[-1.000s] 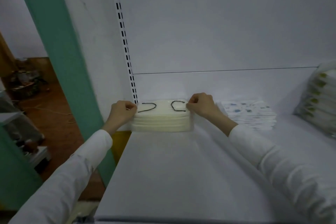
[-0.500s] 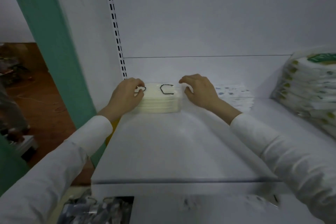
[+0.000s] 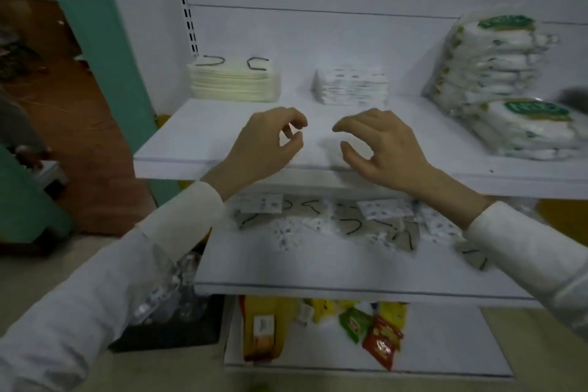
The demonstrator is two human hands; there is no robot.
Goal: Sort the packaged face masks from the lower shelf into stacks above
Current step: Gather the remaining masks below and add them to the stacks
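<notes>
Our left hand (image 3: pixel 267 143) hovers over the front edge of the upper shelf (image 3: pixel 191 137), fingers loosely curled, thumb near forefinger, nothing in it; our right hand (image 3: pixel 378 143), just beside it, is likewise half curled and empty; the mask packets (image 3: pixel 350 223) lie below both hands in a loose jumble on the lower shelf (image 3: pixel 286 267), two kinds mixed: plain greyish ones showing dark ear loops, and white ones with a small blue print.

We judge each packet thin, light and floppy, its film wrap likely slick, so it should bend rather than break; a pinch at a short edge, or flat fingers slid underneath, ought to lift one without dragging its neighbours; overlapping packets may slide.

As for what holds what: low at the left a dark bin (image 3: pixel 171 325) contains what looks like crumpled clear plastic; the upper shelf carries a squared cream stack (image 3: pixel 234 81) with loops on top, then, apart from it, a printed stack (image 3: pixel 351 86), then at the far right bulky white packs (image 3: pixel 496 73) with green labels, heaped and leaning; the bottom shelf (image 3: pixel 445 344) bears bright snack packets (image 3: pixel 378 340).
</notes>
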